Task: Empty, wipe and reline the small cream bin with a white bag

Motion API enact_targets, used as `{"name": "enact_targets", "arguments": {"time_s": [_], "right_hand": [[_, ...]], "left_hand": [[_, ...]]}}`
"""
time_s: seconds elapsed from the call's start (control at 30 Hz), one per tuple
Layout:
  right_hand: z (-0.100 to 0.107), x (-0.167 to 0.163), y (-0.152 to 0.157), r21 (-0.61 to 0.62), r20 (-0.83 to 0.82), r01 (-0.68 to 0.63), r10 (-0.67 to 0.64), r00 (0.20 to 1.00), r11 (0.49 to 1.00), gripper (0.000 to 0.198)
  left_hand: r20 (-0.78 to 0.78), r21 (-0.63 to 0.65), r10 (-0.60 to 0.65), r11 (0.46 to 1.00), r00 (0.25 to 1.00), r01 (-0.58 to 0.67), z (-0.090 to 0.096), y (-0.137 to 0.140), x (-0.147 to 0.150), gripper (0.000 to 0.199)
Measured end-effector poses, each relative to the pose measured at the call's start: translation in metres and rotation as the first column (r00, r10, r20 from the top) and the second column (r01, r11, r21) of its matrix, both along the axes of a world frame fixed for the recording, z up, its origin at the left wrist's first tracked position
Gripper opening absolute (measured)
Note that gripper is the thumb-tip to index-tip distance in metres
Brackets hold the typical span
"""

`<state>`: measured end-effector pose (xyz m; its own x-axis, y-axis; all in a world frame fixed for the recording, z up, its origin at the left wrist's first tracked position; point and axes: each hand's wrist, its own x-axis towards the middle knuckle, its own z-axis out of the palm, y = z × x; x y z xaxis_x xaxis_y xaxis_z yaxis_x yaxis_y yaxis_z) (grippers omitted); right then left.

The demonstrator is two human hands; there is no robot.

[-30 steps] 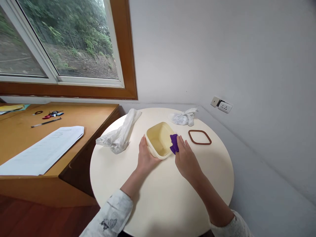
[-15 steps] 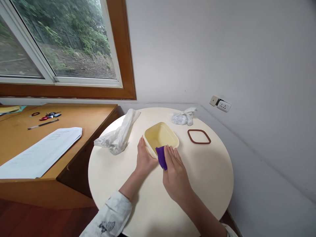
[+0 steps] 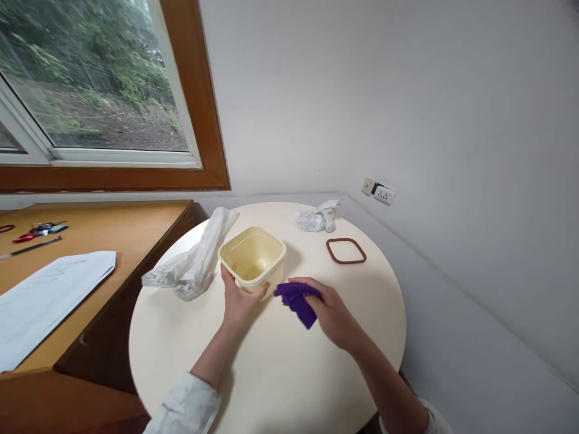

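My left hand (image 3: 240,300) grips a cream plastic container (image 3: 252,255) by its near side, thumb and fingers spread round the wall. The container is square with rounded corners, open at the top, and nothing shows inside it. To its right, my right hand (image 3: 329,310) pinches a crumpled purple cloth (image 3: 298,299) between thumb and fingers. The cloth hangs just above the table, apart from the container's rim or very near its right side. A brown square ring (image 3: 346,251), like a seal, lies flat on the table farther right.
The round white table (image 3: 289,386) holds a long crumpled plastic bag (image 3: 194,256) at left and a knotted plastic bag (image 3: 319,217) at the back. A wooden desk (image 3: 149,223) with papers (image 3: 58,295), keys and a pen (image 3: 31,247) adjoins at left. A wall socket (image 3: 384,194) is behind.
My right hand has drawn the purple cloth away from the container's near rim, and the cloth now hangs looser. The container has gone from tilted to nearly upright. The view has turned right.
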<state>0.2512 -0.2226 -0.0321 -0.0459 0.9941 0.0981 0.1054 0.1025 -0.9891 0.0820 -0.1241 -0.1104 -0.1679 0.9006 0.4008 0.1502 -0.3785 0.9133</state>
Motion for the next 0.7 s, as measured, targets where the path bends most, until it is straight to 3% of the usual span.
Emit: {"name": "enact_targets", "arguments": {"time_s": [0.13, 0.27, 0.43, 0.7], "right_hand": [[-0.022, 0.048, 0.012, -0.164, 0.039, 0.072, -0.066, 0.997, 0.984, 0.033], [-0.044, 0.089, 0.018, -0.326, 0.136, 0.195, -0.159, 0.978, 0.925, 0.031], [-0.06, 0.117, 0.019, -0.318, 0.203, 0.384, -0.334, 0.921, 0.867, 0.028], [-0.088, 0.131, 0.034, -0.193, 0.352, 0.541, -0.457, 0.817, 0.819, 0.031]], "left_hand": [[-0.061, 0.03, 0.047, 0.999, 0.997, -0.045, -0.008, 0.007, -0.008, 0.111], [-0.054, 0.002, -0.002, 1.0, 0.999, 0.003, -0.014, 0.013, -0.011, 0.115], [-0.064, -0.041, -0.053, 0.998, 0.997, 0.05, -0.017, 0.014, -0.014, 0.117], [-0.11, -0.021, -0.072, 0.997, 0.991, 0.07, -0.024, 0.019, -0.017, 0.103]]}}
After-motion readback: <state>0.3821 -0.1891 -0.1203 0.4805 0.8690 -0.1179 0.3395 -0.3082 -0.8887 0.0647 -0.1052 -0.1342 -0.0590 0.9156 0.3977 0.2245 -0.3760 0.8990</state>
